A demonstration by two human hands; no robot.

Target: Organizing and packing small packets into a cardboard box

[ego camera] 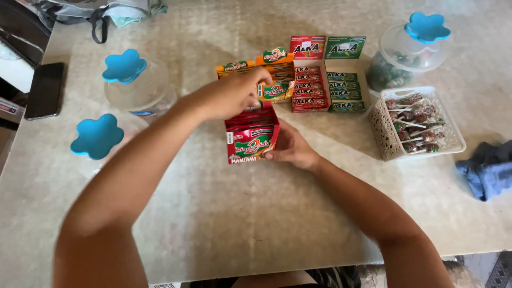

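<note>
A red candy display box (250, 140) with a green front label stands on the pale table, near the middle. My right hand (290, 148) grips its right side and steadies it. My left hand (232, 95) reaches over the open top of the box, fingers closed around a small packet at the box's back edge; the packet is mostly hidden by the fingers. Just behind stand an orange candy box (278, 74) and a smaller orange one (234, 67).
Red (309, 88) and green (344, 88) boxes of gum sticks sit behind. A white basket (393, 152) of lollipops is right, with a blue-lidded jar (408, 50) behind it. Two more blue-lidded jars (133, 80) (98, 140) stand left. A phone (45, 89) and blue cloth (490, 170) lie at the edges.
</note>
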